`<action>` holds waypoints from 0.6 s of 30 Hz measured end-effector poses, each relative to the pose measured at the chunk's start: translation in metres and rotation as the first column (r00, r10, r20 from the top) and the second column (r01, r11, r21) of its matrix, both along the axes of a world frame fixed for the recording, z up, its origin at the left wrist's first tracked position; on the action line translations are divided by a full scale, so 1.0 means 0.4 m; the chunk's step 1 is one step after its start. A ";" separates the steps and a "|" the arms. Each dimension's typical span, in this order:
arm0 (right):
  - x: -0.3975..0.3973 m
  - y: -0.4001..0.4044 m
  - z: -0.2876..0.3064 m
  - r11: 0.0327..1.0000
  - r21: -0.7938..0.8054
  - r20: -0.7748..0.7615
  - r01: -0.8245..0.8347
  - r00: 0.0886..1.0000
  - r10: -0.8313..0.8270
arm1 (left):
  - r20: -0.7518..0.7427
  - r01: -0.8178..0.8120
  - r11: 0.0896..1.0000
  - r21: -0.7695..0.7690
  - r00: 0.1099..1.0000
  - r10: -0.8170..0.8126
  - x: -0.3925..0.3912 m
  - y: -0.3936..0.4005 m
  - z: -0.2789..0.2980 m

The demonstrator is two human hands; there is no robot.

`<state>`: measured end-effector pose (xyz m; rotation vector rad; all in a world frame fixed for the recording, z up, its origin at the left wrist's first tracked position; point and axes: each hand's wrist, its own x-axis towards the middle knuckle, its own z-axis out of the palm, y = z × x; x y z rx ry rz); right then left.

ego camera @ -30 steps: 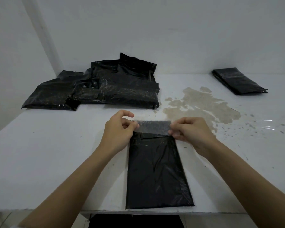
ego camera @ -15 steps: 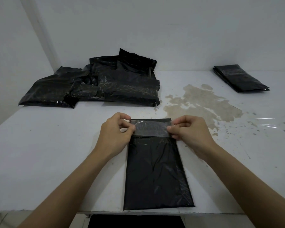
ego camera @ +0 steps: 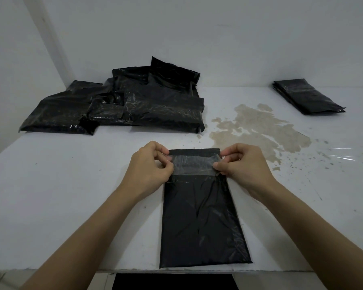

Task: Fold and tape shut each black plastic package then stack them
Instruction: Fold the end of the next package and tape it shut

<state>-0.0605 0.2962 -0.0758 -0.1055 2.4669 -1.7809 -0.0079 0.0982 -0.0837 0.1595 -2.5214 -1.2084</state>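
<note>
Lowered since a second ago, the strip of clear tape (ego camera: 194,165) now lies across the folded far end of the black plastic package (ego camera: 201,218), where earlier it hung just beyond the package's top edge; a narrow band of black flap shows past the tape's far side. Both hands have come toward the person with it. Thumb and forefinger of the left hand (ego camera: 150,167) pinch the tape's left end, the other fingers curled in, and the right hand (ego camera: 242,164) pinches the right end in the same manner, so the strip is stretched between them (whether it is fully stuck down cannot be told). That package lies flat and lengthwise near the front edge of the white table (ego camera: 61,195), its near end almost at the rim. Far left, a loose heap of black packages (ego camera: 122,105) sprawls against the wall; far right, well apart from it, sits a small neat stack of finished packages (ego camera: 308,96). Between them a brownish stain (ego camera: 260,126) spreads over the tabletop, and a scrap of clear film (ego camera: 342,152) glints near the right edge.
</note>
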 end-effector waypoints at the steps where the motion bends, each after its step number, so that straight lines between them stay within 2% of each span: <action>1: 0.002 -0.001 -0.002 1.000 0.019 -0.021 0.006 1.000 -0.006 | -0.008 0.000 1.000 -0.021 1.000 0.000 0.002 0.002 0.000; 5: 0.008 -0.013 -0.004 0.992 0.114 -0.118 0.059 0.992 -0.045 | -0.049 0.006 0.996 -0.085 0.999 -0.010 0.012 0.014 0.000; 9: 0.011 -0.003 -0.005 0.958 0.258 -0.228 0.126 0.972 -0.066 | -0.015 0.031 0.994 -0.107 0.999 -0.033 0.017 0.023 -0.005; 12: 0.014 0.015 -0.016 0.950 0.266 -0.244 0.165 0.965 -0.099 | -0.007 0.046 0.986 -0.157 0.999 -0.048 0.018 0.016 -0.017; 18: 0.017 -0.010 -0.040 0.938 0.280 -0.323 0.206 0.940 -0.110 | -0.095 -0.043 0.927 -0.374 0.995 0.007 0.022 0.019 -0.021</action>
